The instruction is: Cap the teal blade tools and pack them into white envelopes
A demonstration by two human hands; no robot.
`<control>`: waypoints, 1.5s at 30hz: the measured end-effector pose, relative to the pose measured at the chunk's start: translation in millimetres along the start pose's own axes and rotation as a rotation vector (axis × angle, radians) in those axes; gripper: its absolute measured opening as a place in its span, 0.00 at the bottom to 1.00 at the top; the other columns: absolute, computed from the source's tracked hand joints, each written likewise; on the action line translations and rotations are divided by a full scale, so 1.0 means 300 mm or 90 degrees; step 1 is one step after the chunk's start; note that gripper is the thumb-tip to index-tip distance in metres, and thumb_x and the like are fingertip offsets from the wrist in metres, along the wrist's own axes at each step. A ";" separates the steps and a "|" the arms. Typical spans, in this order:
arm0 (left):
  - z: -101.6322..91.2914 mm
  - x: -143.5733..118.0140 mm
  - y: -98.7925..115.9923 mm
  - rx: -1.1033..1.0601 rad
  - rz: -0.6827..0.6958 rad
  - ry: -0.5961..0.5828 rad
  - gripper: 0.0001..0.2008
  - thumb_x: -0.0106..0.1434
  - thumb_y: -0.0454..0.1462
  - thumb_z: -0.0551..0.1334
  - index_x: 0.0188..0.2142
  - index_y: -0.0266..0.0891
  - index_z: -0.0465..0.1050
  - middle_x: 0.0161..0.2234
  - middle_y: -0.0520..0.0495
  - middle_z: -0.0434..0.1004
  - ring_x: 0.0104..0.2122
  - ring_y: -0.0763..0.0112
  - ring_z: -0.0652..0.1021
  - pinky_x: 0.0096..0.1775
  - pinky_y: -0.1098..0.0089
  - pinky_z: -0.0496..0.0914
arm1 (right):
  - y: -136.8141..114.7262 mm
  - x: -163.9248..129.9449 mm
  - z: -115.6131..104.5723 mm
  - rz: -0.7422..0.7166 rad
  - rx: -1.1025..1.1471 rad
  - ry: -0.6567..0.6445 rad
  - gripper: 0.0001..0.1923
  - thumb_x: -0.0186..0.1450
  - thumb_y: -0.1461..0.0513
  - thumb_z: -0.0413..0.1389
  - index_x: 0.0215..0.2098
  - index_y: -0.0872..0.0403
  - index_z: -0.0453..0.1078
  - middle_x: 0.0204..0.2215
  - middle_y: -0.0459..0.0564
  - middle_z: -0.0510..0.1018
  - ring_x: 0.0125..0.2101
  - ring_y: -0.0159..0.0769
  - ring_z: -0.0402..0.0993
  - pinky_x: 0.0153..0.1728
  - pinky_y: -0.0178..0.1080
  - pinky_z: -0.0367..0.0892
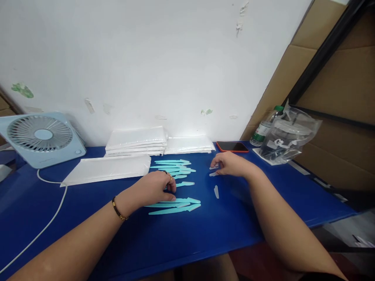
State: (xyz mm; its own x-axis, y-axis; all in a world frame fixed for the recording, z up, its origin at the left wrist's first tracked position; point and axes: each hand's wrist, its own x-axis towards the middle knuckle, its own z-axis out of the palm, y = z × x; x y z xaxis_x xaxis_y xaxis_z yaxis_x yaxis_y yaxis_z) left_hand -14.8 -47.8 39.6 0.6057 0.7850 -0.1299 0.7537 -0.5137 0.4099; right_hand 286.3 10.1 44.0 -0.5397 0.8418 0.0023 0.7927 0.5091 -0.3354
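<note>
Left hand (156, 188) rested curled among the teal strips (175, 205) on the blue surface (88, 234); right hand (231, 164), nearby, pinched a small clear cap (213, 167), another cap (216, 191) lying loose between them.

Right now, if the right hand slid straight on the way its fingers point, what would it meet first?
Its right hand points left, fingers at small clear caps; past them, probably the turquoise sticks, though depth is unclear.
</note>
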 end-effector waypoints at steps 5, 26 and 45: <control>0.018 -0.008 0.010 -0.017 -0.043 -0.051 0.09 0.55 0.46 0.60 0.28 0.45 0.73 0.28 0.53 0.75 0.26 0.71 0.72 0.24 0.73 0.60 | -0.012 0.018 0.036 0.035 -0.029 -0.058 0.03 0.53 0.63 0.59 0.28 0.53 0.73 0.30 0.47 0.76 0.29 0.33 0.71 0.27 0.33 0.62; -0.009 0.023 -0.038 -0.045 -0.069 0.097 0.09 0.59 0.43 0.55 0.30 0.42 0.69 0.26 0.53 0.72 0.26 0.72 0.70 0.26 0.73 0.59 | -0.142 0.014 0.057 -0.070 0.341 -0.127 0.15 0.58 0.52 0.57 0.36 0.56 0.71 0.20 0.45 0.74 0.23 0.30 0.73 0.24 0.32 0.65; -0.014 0.021 -0.030 0.040 -0.061 0.198 0.12 0.58 0.44 0.56 0.39 0.43 0.70 0.38 0.49 0.73 0.35 0.66 0.72 0.34 0.69 0.63 | -0.084 0.036 0.058 -0.037 0.155 0.084 0.10 0.60 0.60 0.53 0.37 0.55 0.72 0.26 0.48 0.76 0.26 0.31 0.72 0.29 0.33 0.64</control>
State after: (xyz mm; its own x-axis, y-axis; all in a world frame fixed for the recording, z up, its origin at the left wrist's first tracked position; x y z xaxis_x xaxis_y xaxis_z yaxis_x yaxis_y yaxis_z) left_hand -18.9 -36.9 38.9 0.4317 0.8940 0.1203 0.8238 -0.4450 0.3512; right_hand 255.5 3.3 36.2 -0.5276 0.8370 0.1452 0.6618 0.5121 -0.5476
